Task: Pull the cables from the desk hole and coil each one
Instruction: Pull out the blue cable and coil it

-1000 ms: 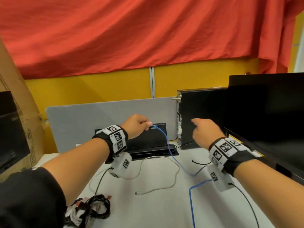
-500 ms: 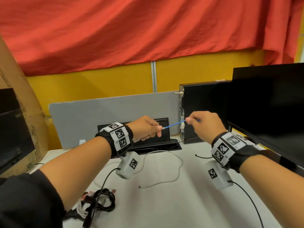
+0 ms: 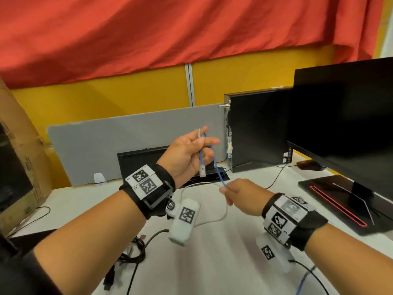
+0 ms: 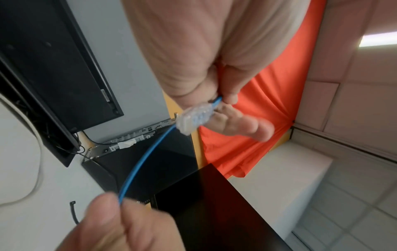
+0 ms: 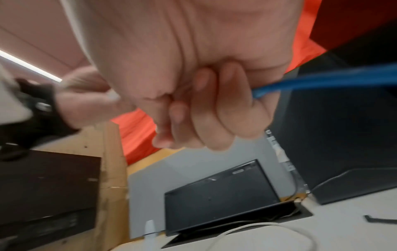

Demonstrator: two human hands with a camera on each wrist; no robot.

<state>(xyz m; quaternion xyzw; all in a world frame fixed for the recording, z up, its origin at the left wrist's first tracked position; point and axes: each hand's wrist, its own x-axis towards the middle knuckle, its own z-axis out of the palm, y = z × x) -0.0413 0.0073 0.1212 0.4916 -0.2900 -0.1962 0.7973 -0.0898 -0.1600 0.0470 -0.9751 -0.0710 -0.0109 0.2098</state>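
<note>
My left hand (image 3: pixel 192 152) is raised above the desk and pinches the blue cable (image 3: pixel 214 162) near its clear plug (image 3: pixel 202 173), which hangs down; the wrist view shows the plug (image 4: pixel 194 118) at the fingertips. The cable loops over the fingers and runs down to my right hand (image 3: pixel 236 193), which pinches it lower. In the right wrist view, curled fingers (image 5: pixel 214 118) grip the blue cable (image 5: pixel 322 81). The desk hole (image 3: pixel 212 176), a black open-lidded box, lies behind the hands. A white cable (image 3: pixel 223 209) curves on the desk beneath them.
A black bundle of cables (image 3: pixel 129 254) lies at the near left. A computer tower (image 3: pixel 257 128) and monitor (image 3: pixel 344 116) stand right, a grey divider (image 3: pixel 127 150) behind, a cardboard box (image 3: pixel 19 150) left. More blue cable (image 3: pixel 302 282) trails near the front edge.
My left hand has risen and turned palm-up with the plug end. My right hand has slid down along the blue cable toward the desk, forming a loop between them.
</note>
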